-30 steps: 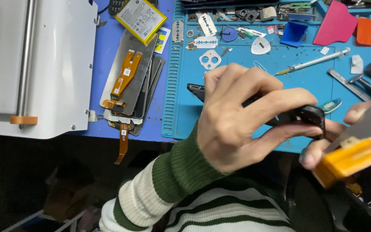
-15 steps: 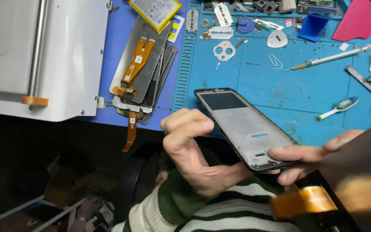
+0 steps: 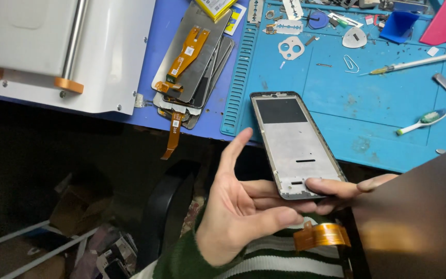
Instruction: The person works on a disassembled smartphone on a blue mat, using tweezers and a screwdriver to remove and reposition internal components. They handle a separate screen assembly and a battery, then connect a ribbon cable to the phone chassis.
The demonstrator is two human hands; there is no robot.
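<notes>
1. Clearly, the biggest thing I see is the white machine at the upper left of the blue tabletop, with a blue work mat to its right.
2. A dark screen panel fills the lower right corner, an orange flex ribbon hanging off its left edge; whether my right hand grips that panel I cannot tell.
3. A stack of old screens lies between the machine and the mat.
4. The phone frame hangs over the mat's near edge, tilted, its lower end between my hands.
5. My left hand is mostly open, forefinger up, fingers under the frame's bottom edge.
6. My right hand's fingertips pinch the frame's lower end.
7. A toothbrush and a syringe lie well apart on the mat.
</notes>
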